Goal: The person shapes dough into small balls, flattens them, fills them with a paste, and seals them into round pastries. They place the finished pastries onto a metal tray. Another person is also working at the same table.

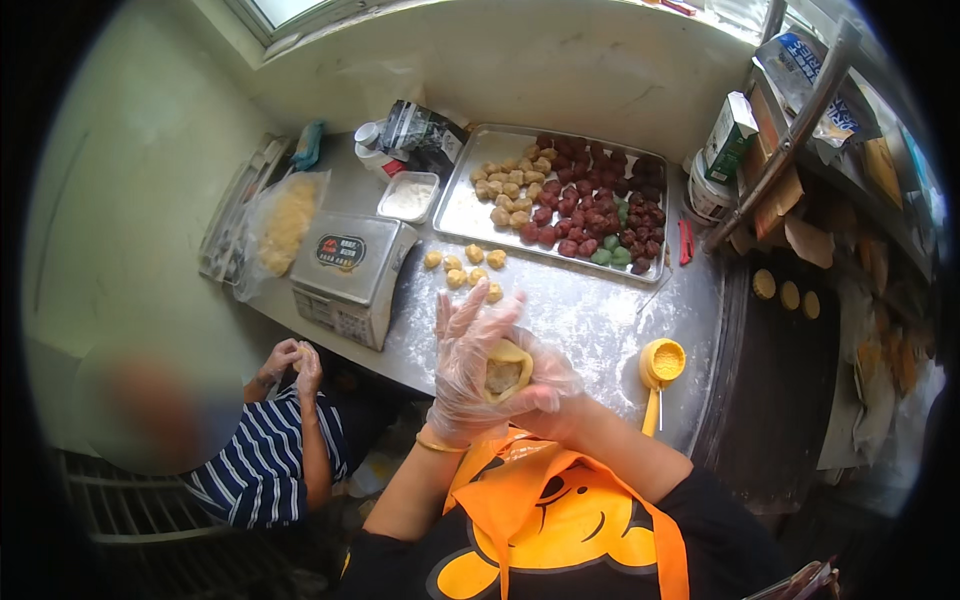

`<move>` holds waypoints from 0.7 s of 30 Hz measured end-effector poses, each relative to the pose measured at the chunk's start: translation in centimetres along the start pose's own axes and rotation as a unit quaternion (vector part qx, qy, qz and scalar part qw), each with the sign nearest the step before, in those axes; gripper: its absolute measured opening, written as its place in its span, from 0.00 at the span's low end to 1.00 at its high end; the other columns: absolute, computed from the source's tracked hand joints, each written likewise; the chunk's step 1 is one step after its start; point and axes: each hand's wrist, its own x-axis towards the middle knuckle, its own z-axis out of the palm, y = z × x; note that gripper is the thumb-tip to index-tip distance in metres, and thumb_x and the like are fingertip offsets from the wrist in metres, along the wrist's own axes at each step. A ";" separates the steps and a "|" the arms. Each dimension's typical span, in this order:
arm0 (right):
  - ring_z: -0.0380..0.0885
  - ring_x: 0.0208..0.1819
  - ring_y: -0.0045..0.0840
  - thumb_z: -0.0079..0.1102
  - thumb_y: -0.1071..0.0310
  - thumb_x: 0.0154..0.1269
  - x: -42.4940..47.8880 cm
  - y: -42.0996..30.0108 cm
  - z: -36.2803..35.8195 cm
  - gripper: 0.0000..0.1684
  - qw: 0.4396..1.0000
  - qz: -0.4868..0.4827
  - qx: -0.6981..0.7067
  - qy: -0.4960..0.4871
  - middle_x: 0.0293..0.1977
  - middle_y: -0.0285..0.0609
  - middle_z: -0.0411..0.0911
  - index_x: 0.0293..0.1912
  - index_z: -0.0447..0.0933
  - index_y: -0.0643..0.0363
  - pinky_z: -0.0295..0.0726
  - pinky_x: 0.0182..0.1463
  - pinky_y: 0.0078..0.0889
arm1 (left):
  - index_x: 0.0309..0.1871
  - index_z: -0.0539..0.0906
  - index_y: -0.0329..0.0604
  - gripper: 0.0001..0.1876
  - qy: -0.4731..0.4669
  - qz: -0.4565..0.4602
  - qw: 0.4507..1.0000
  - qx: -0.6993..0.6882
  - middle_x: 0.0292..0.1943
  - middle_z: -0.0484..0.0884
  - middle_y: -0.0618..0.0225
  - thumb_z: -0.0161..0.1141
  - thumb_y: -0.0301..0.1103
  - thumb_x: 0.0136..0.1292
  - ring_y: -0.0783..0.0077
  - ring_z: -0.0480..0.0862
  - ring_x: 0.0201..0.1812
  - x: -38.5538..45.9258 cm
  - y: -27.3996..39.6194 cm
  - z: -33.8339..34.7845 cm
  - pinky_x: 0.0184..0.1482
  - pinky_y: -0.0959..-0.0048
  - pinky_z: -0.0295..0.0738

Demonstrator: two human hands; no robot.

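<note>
Both my hands wear clear plastic gloves and meet in front of my orange apron. Between them is a piece of pale dough (pixel 507 370) wrapped around a light filling, its top uncovered. My left hand (pixel 466 367) lies along the dough's left side with its fingers spread. From the right, my right hand (pixel 551 382) cups the dough, its fingers partly hidden. Several yellow dough balls (pixel 474 253) lie on the floured metal table (pixel 585 322) just beyond my fingertips. A yellow mooncake mould (pixel 664 361) with a handle rests to the right of my hands.
A metal tray (pixel 551 251) holds tan, dark red and green filling balls. On the left are a scale (pixel 337 259), a tub of flour (pixel 409 196) and bagged dough (pixel 289 217). A red cutter (pixel 685 241) lies right. Pressed pastries (pixel 764 284) sit on a dark tray. A co-worker (pixel 262 457) works at lower left.
</note>
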 end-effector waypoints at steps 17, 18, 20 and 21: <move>0.62 0.76 0.32 0.49 0.55 0.81 -0.9 -0.3 6.4 0.40 0.993 -0.095 -0.070 0.032 0.79 0.46 0.55 0.82 0.47 0.59 0.66 0.76 0.33 | 0.76 0.70 0.44 0.38 0.030 -0.001 1.000 -0.004 0.82 0.60 0.56 0.65 0.53 0.68 0.51 0.49 0.85 0.1 1.9 -0.6 0.83 0.48 0.31; 0.61 0.77 0.32 0.48 0.55 0.81 -1.4 -0.3 6.4 0.40 0.993 -0.085 -0.077 0.024 0.79 0.46 0.55 0.82 0.47 0.58 0.65 0.77 0.34 | 0.77 0.70 0.44 0.38 0.019 0.021 1.000 0.001 0.83 0.58 0.57 0.63 0.54 0.70 0.50 0.48 0.85 -0.2 1.9 -0.6 0.83 0.48 0.30; 0.59 0.78 0.33 0.48 0.55 0.80 -1.3 -1.3 7.1 0.40 0.995 -0.068 -0.066 0.016 0.80 0.46 0.54 0.82 0.47 0.58 0.63 0.78 0.34 | 0.79 0.67 0.44 0.38 0.015 0.046 0.999 0.012 0.83 0.55 0.56 0.59 0.56 0.73 0.46 0.44 0.85 0.4 2.2 -0.9 0.83 0.47 0.29; 0.58 0.79 0.33 0.48 0.55 0.80 -1.0 -2.1 7.7 0.40 0.997 -0.059 -0.055 0.017 0.80 0.46 0.53 0.82 0.47 0.58 0.62 0.79 0.34 | 0.80 0.65 0.44 0.39 0.020 0.047 0.999 0.019 0.83 0.54 0.54 0.57 0.57 0.74 0.45 0.42 0.85 1.0 2.9 -1.2 0.82 0.47 0.29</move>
